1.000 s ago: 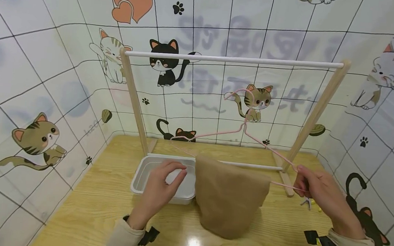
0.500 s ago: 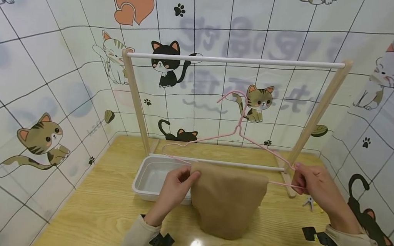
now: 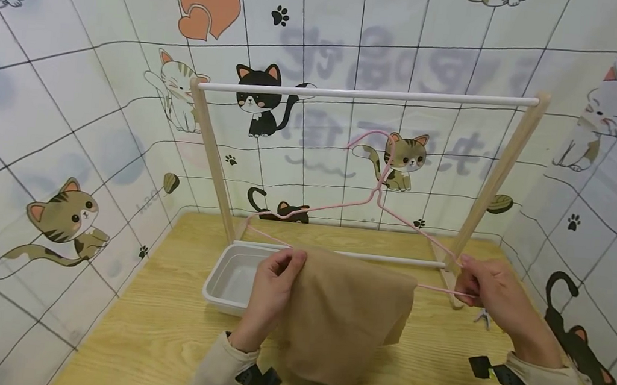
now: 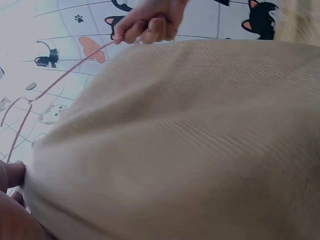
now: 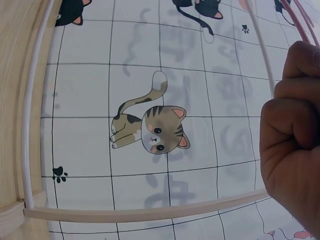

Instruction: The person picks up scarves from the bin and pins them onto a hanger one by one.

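Note:
A brown cloth (image 3: 347,316) is draped over the bottom bar of a pink wire hanger (image 3: 378,192), hanging down in front of it. At the cloth's upper left corner my left hand (image 3: 270,292) pinches the fabric between thumb and fingers. My right hand (image 3: 496,295) grips the hanger's right end, fingers curled round the wire; the hook points up and left. In the left wrist view the cloth (image 4: 175,140) fills most of the picture, hiding much of the hanger. The right wrist view shows my curled right hand (image 5: 295,140) at the right edge.
Behind the hanger stands a wooden rack (image 3: 210,154) with a white top rail (image 3: 316,91) and a lower rail. A white plastic basin (image 3: 219,291) sits left on the wooden table (image 3: 129,329), partly behind my left hand. A small clip (image 3: 483,318) lies near my right wrist.
My left hand has come in from the left, taken hold of the cloth's corner and pulled the cloth slightly left along the bar. The right hand stays on the hanger's end.

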Demonstrator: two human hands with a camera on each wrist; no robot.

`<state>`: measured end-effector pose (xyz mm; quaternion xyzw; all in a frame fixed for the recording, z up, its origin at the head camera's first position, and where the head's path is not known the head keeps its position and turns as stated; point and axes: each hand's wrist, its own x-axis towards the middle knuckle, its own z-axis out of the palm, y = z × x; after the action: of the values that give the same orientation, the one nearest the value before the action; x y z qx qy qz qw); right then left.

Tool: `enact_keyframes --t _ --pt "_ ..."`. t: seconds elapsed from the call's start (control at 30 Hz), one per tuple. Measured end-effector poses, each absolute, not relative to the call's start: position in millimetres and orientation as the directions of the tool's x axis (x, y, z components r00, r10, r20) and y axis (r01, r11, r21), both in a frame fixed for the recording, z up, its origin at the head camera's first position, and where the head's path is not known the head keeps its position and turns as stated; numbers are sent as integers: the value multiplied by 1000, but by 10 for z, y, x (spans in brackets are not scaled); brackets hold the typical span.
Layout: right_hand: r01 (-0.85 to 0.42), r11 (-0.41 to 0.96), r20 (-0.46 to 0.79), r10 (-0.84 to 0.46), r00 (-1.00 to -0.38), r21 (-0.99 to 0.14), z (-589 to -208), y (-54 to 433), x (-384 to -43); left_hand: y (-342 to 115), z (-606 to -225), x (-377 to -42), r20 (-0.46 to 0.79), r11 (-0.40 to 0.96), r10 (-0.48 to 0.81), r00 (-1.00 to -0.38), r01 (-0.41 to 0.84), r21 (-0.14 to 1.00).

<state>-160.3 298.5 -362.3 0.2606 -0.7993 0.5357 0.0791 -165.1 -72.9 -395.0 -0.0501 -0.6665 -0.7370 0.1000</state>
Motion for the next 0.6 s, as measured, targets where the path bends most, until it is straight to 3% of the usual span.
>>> enact_keyframes --t 0.13,0.4,0.6 --pt "-481 326 409 -265 -873 -814 -3598 2996 -1583 -752 -3963 -1637 213 -60 -47 -976 216 975" --pt "-461 361 410 -212 -887 -811 -3513 3057 -1581 -714 -4113 -1620 165 136 216 -962 197 971" --pt "-450 392 399 -207 -893 -802 -3508 3068 -1581 -604 -4166 -1624 146 74 237 -961 168 983"
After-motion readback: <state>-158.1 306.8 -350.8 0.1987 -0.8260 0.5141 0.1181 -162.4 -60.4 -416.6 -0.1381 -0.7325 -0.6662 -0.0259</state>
